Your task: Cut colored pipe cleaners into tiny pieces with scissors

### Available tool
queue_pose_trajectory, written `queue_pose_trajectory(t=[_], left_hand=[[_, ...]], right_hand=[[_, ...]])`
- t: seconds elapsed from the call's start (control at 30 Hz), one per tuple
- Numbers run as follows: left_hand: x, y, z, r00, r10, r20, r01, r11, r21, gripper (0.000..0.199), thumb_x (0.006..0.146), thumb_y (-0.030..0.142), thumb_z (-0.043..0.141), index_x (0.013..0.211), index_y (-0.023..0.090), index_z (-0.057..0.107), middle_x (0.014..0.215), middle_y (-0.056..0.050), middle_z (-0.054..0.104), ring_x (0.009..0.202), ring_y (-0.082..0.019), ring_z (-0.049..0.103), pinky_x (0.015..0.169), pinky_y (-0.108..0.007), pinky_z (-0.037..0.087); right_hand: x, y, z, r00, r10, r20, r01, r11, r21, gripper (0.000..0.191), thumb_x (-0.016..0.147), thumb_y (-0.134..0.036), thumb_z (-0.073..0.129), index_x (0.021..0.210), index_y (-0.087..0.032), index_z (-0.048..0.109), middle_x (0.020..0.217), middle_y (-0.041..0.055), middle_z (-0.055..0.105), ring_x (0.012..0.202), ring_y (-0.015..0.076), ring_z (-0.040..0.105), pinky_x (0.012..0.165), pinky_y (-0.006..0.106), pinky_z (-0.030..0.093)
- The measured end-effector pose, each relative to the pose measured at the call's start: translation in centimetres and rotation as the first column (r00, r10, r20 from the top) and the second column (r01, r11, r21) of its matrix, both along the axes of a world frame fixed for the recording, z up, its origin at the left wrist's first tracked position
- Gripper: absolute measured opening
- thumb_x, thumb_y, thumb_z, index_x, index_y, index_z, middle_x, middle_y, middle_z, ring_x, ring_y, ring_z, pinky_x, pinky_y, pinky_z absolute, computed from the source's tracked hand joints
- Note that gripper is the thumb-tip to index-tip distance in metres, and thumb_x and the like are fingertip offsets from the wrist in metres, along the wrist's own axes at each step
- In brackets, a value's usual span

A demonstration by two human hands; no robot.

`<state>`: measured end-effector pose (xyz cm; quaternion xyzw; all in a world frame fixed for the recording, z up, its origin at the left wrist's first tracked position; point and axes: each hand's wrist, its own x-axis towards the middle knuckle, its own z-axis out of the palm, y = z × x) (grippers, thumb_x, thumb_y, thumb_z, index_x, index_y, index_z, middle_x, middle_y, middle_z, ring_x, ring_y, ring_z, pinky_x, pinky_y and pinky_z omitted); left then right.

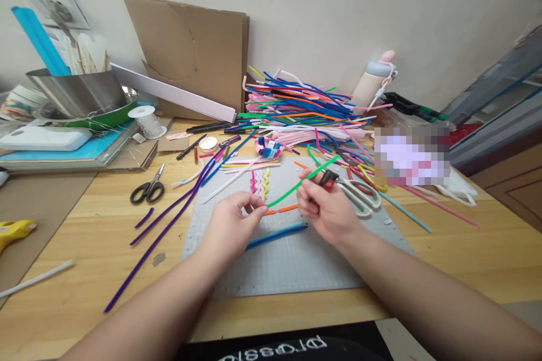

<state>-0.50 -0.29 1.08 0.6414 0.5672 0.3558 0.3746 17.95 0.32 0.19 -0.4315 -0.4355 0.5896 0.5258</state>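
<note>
Over the grey cutting mat (292, 271), my left hand (239, 220) pinches the lower end of a green pipe cleaner (284, 194). The pipe cleaner slants up to the right, passing by the fingers of my right hand (328, 208). That hand is closed round a small black and red tool (328, 179); its working end is too small to make out. Below the hands lie orange pipe cleaner pieces (288, 208) and blue pipe cleaners (277, 236). Just beyond my left hand is a zigzag pink, white and yellow pipe cleaner piece (259, 183).
A large heap of coloured pipe cleaners (300, 104) lies against the wall. Light-handled scissors (362, 196) rest right of my right hand, black scissors (148, 186) at left. Purple pipe cleaners (163, 228) cross the table. A metal pot (80, 93) and cardboard (190, 51) stand behind.
</note>
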Motion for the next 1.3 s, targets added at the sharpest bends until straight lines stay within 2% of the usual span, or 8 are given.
queue_pose_trajectory(t=[0.13,0.3,0.53,0.73,0.87,1.0,1.13,1.3], left_hand=[[-0.7,0.8,-0.5,0.982,-0.053,-0.179,0.048,0.998,-0.032,0.011,0.074,0.027,0.063,0.066,0.023,0.070,0.069,-0.002,0.068,0.065,-0.019,0.057,0.061,-0.029,0.038],[-1.0,1.2,-1.8,0.967,-0.112,-0.230,0.098,0.993,-0.070,0.010,0.071,0.027,0.064,0.065,0.024,0.071,0.065,-0.002,0.067,0.063,-0.021,0.057,0.058,-0.029,0.035],[-0.9,1.5,-2.1,0.907,-0.142,-0.396,0.134,0.990,-0.047,0.012,0.075,0.026,0.060,0.071,0.023,0.070,0.077,-0.003,0.070,0.072,-0.020,0.059,0.064,-0.030,0.039],[-0.9,1.4,-2.2,0.880,-0.149,-0.450,0.138,0.989,-0.059,0.012,0.077,0.027,0.058,0.073,0.023,0.069,0.078,-0.003,0.070,0.074,-0.020,0.059,0.063,-0.030,0.040],[-0.8,1.4,-1.7,0.890,-0.156,-0.428,0.163,0.986,-0.021,0.012,0.077,0.024,0.057,0.072,0.021,0.068,0.077,-0.003,0.069,0.074,-0.020,0.059,0.064,-0.031,0.041],[-1.0,1.3,-0.5,0.932,-0.127,-0.339,0.150,0.988,0.044,0.011,0.079,0.025,0.058,0.073,0.021,0.066,0.078,-0.002,0.069,0.073,-0.018,0.059,0.066,-0.030,0.042],[-1.5,1.3,0.6,0.965,-0.044,-0.258,0.088,0.982,0.164,0.011,0.080,0.029,0.060,0.074,0.021,0.065,0.074,0.000,0.067,0.069,-0.016,0.057,0.064,-0.028,0.041],[-2.1,1.2,1.3,0.975,0.053,-0.214,0.005,0.965,0.262,0.012,0.081,0.029,0.059,0.073,0.021,0.064,0.069,0.002,0.063,0.063,-0.014,0.052,0.057,-0.026,0.037]], right_hand=[[3.4,2.2,1.1,0.975,0.112,0.190,-0.100,0.992,-0.071,0.028,0.072,-0.043,0.065,0.078,-0.021,0.049,0.061,-0.0068,0.045,0.043,0.0046,0.025,0.041,0.022,0.015],[6.6,4.0,1.1,0.815,0.307,0.491,-0.247,0.951,-0.184,0.024,0.065,-0.033,0.072,0.077,-0.015,0.061,0.063,-0.0023,0.057,0.048,0.0067,0.039,0.043,0.021,0.024],[7.3,4.7,-0.7,0.577,0.292,0.762,-0.292,0.946,-0.142,0.017,0.066,-0.033,0.067,0.074,-0.018,0.067,0.067,-0.0023,0.060,0.063,0.0128,0.050,0.058,0.025,0.035],[7.2,4.9,-1.4,0.497,0.225,0.838,-0.289,0.954,-0.084,0.016,0.065,-0.036,0.067,0.070,-0.021,0.067,0.067,-0.0014,0.062,0.063,0.0153,0.051,0.057,0.026,0.036],[6.9,4.7,-1.0,0.547,0.144,0.825,-0.264,0.964,0.007,0.017,0.065,-0.037,0.069,0.067,-0.020,0.066,0.069,-0.0009,0.063,0.066,0.0163,0.053,0.061,0.028,0.039],[6.7,4.3,0.5,0.665,-0.080,0.742,-0.098,0.976,0.192,0.029,0.078,-0.050,0.058,0.081,-0.022,0.063,0.073,-0.0010,0.059,0.063,0.0139,0.049,0.057,0.027,0.036],[5.5,3.2,1.5,0.903,-0.319,0.286,0.201,0.906,0.373,0.033,0.085,-0.053,0.051,0.075,-0.023,0.056,0.062,-0.0028,0.047,0.048,0.0100,0.034,0.044,0.026,0.021],[2.0,0.9,0.5,0.947,-0.312,0.072,0.290,0.931,0.220,0.029,0.084,-0.048,0.056,0.074,-0.021,0.053,0.061,-0.0041,0.044,0.048,0.0084,0.033,0.042,0.023,0.019]])
